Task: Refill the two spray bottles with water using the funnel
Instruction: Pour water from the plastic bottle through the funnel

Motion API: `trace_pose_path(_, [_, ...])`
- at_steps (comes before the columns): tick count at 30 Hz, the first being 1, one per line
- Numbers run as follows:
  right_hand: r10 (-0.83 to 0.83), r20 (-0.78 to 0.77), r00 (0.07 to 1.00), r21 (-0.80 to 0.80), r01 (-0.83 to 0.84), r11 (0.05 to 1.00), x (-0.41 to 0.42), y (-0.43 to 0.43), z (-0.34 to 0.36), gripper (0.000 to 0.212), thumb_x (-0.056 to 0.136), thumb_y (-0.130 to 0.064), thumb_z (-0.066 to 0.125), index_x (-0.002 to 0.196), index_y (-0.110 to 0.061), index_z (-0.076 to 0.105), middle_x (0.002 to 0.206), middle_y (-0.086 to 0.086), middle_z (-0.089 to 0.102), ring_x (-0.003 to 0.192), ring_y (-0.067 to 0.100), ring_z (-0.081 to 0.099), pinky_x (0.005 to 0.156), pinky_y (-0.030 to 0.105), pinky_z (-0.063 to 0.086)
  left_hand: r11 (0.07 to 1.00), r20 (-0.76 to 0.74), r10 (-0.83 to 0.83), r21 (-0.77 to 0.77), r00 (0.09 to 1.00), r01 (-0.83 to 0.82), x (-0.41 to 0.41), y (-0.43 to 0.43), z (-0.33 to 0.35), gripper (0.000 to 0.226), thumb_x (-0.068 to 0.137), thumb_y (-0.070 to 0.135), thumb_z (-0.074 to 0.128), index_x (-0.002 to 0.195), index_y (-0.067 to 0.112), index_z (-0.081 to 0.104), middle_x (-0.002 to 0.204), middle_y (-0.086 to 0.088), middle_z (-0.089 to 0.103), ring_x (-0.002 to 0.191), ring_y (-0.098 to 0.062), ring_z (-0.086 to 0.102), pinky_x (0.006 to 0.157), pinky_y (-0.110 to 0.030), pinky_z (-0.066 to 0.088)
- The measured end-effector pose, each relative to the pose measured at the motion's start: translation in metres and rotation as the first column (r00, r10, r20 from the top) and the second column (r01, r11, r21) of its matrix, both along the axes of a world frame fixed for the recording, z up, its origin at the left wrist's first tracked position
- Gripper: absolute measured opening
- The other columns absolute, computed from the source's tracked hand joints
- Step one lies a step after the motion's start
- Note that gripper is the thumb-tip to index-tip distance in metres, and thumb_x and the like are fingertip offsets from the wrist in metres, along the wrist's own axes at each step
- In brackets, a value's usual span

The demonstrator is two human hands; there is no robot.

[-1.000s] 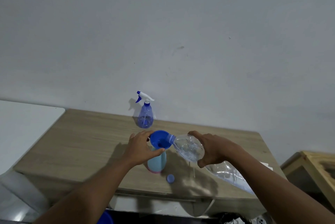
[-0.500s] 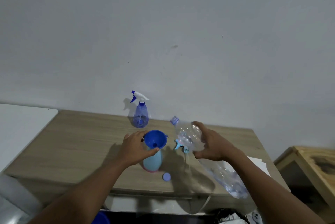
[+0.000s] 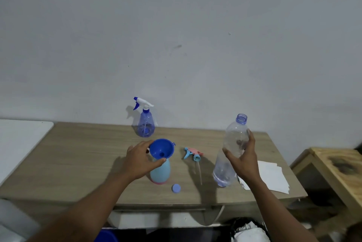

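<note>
Pale grey wall backs a wooden counter (image 3: pixel 78 153). Near its middle a light-blue spray bottle (image 3: pixel 160 172) stands upright without its head, a blue funnel (image 3: pixel 162 148) seated in its neck. The left hand (image 3: pixel 140 160) has its grip clamped on the funnel, thumb and fingers around it. The right hand (image 3: pixel 242 160) has its grip closed round an uncapped clear water bottle (image 3: pixel 236 134), held upright. Between the two lies a pink-and-blue trigger head (image 3: pixel 193 153) with its tube. A blue cap (image 3: pixel 176 188) lies near the counter's front edge. A translucent blue spray bottle (image 3: pixel 146 125) stands by the wall; white paper sheets (image 3: pixel 272 178) lie at the right.
</note>
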State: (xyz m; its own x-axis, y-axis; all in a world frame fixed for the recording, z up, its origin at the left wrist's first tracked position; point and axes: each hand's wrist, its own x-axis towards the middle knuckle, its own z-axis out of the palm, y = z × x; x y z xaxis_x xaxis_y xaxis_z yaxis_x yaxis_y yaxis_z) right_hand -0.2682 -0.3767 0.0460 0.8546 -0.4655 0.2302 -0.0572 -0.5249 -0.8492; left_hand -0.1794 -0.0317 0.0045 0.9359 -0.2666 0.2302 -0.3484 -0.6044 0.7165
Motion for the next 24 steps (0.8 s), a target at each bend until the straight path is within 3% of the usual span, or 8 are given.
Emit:
trace_pose_path(5, [-0.048, 0.021, 0.999, 0.036, 0.047, 0.998, -0.005, 0.001, -0.014, 0.105, 0.075, -0.026, 0.087, 0.151, -0.036, 0.016, 0.128, -0.002, 0.052, 0.116, 0.023, 0.056, 0.091, 0.038, 0.050, 1.000, -0.005, 0.003, 0.022, 1.000, -0.003, 0.000, 0.001, 0.001, 0.069, 0.060, 0.071, 0.073, 0.118, 0.037, 0.061, 0.104, 0.022, 0.064, 0.087, 0.001, 0.061, 0.091, -0.044, 0.051])
trace_pose_path(9, [-0.060, -0.013, 0.998, 0.071, 0.061, 0.996, -0.004, 0.004, -0.020, 0.117, 0.071, -0.028, 0.089, 0.154, -0.036, 0.007, 0.137, 0.003, 0.050, 0.121, 0.021, 0.054, 0.097, 0.040, 0.049, 1.000, -0.008, 0.008, 0.020, 1.000, -0.008, -0.002, 0.000, 0.004, 0.066, 0.060, 0.069, 0.074, 0.116, 0.038, 0.062, 0.101, 0.024, 0.064, 0.087, 0.001, 0.061, 0.091, -0.043, 0.051])
trace_pose_path(11, [-0.149, 0.022, 0.989, 0.116, 0.146, 0.982, -0.006, 0.009, -0.023, 0.119, 0.065, -0.028, 0.094, 0.152, -0.032, 0.013, 0.136, -0.001, 0.046, 0.120, 0.017, 0.050, 0.098, 0.037, 0.046, 1.000, -0.009, 0.009, 0.015, 1.000, -0.008, -0.003, 0.000, 0.004, 0.064, 0.060, 0.068, 0.075, 0.116, 0.039, 0.061, 0.100, 0.025, 0.063, 0.087, 0.000, 0.061, 0.091, -0.043, 0.051])
trace_pose_path(13, [-0.282, 0.130, 0.951, 0.132, 0.265, 0.955, -0.014, 0.021, -0.029, 0.102, 0.062, -0.026, 0.095, 0.141, -0.024, 0.030, 0.130, -0.001, 0.042, 0.115, 0.017, 0.048, 0.095, 0.032, 0.044, 1.000, -0.010, 0.013, 0.012, 1.000, -0.013, -0.004, -0.001, 0.005, 0.063, 0.061, 0.067, 0.076, 0.116, 0.041, 0.060, 0.101, 0.026, 0.062, 0.087, 0.000, 0.061, 0.091, -0.043, 0.050])
trace_pose_path(15, [-0.316, 0.237, 0.919, 0.109, 0.298, 0.948, -0.025, 0.044, -0.037, 0.067, 0.071, -0.017, 0.089, 0.119, -0.021, 0.042, 0.117, 0.003, 0.044, 0.102, 0.022, 0.049, 0.086, 0.020, 0.043, 1.000, -0.012, 0.021, 0.009, 1.000, -0.021, -0.005, -0.001, 0.005, 0.064, 0.061, 0.066, 0.077, 0.117, 0.040, 0.060, 0.101, 0.025, 0.062, 0.087, 0.001, 0.061, 0.091, -0.042, 0.051])
trace_pose_path(17, [-0.178, 0.256, 0.950, 0.069, 0.165, 0.984, -0.030, 0.068, -0.045, 0.040, 0.081, -0.006, 0.079, 0.101, -0.025, 0.049, 0.100, 0.003, 0.053, 0.086, 0.017, 0.052, 0.073, 0.011, 0.041, 1.000, -0.014, 0.026, 0.004, 1.000, -0.026, -0.006, -0.001, 0.005, 0.066, 0.061, 0.066, 0.076, 0.118, 0.038, 0.060, 0.102, 0.024, 0.063, 0.086, 0.001, 0.061, 0.091, -0.042, 0.051])
trace_pose_path(19, [0.027, 0.179, 0.984, 0.072, -0.041, 0.997, -0.023, 0.084, -0.049, 0.027, 0.088, -0.004, 0.071, 0.093, -0.026, 0.058, 0.087, 0.001, 0.061, 0.074, 0.012, 0.055, 0.066, 0.017, 0.044, 1.000, -0.023, 0.029, 0.006, 0.999, -0.029, -0.005, -0.002, 0.004, 0.067, 0.062, 0.067, 0.076, 0.119, 0.037, 0.060, 0.102, 0.023, 0.063, 0.086, 0.001, 0.061, 0.090, -0.041, 0.051])
trace_pose_path(24, [0.236, -0.036, 0.971, 0.147, -0.228, 0.962, 0.034, 0.110, -0.036, 0.011, 0.095, -0.013, 0.063, 0.088, -0.013, 0.071, 0.084, 0.000, 0.074, 0.076, 0.014, 0.066, 0.067, 0.025, 0.051, 0.999, -0.040, 0.022, 0.026, 0.999, -0.021, -0.006, -0.002, 0.007, 0.069, 0.063, 0.069, 0.074, 0.122, 0.036, 0.059, 0.105, 0.022, 0.063, 0.088, 0.002, 0.060, 0.092, -0.043, 0.051])
